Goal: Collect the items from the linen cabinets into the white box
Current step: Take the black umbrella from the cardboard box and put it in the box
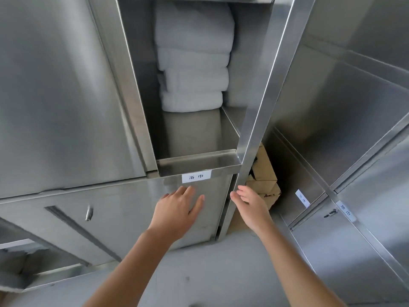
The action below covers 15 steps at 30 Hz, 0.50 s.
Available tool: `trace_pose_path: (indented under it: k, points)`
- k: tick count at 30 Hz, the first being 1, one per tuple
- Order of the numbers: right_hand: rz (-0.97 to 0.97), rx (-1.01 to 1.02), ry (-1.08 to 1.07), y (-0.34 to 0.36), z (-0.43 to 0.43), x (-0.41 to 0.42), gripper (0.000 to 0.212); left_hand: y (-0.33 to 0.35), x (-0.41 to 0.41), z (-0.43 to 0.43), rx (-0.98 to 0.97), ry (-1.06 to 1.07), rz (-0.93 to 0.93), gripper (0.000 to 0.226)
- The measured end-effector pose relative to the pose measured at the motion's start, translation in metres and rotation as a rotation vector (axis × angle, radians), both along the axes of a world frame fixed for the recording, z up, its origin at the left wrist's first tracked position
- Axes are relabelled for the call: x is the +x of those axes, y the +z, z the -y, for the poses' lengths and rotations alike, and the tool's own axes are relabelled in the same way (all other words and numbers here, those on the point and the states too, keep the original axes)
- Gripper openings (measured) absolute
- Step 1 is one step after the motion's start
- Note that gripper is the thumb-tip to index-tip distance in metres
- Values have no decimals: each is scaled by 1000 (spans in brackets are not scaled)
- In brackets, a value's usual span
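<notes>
A stack of several folded white towels [193, 63] fills an open compartment of a steel linen cabinet [66, 85]. A white label [196, 176] sits on the ledge below that compartment. My left hand [177, 211] lies flat with straight fingers on the steel panel under the label. My right hand [249, 202] reaches beside the edge of the open cabinet door [265, 96], fingers relaxed and holding nothing. No white box is in view.
Brown cardboard boxes [264, 180] sit in the dark gap behind the open door. More steel cabinets with labels [346, 211] and a latch [330, 213] stand on the right. A handle [89, 213] is on the lower left door. The grey floor [210, 273] lies below.
</notes>
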State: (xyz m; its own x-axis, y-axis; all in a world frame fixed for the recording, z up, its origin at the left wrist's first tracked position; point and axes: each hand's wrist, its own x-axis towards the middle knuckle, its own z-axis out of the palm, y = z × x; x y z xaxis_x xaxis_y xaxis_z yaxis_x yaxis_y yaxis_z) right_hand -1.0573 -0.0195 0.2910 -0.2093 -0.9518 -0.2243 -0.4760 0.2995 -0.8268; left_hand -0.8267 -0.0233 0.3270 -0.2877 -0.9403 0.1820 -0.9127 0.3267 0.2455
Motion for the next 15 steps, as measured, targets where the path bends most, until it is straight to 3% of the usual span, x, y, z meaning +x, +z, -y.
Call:
trace_pose_path:
  k: [9,15]
  points:
    - [187,44,-53,-46,61,1,87,-23,-22,39,36,24,-5,36]
    - [183,7,-13,-65,76,-11,71,-38,-17,42,119,73,98,45]
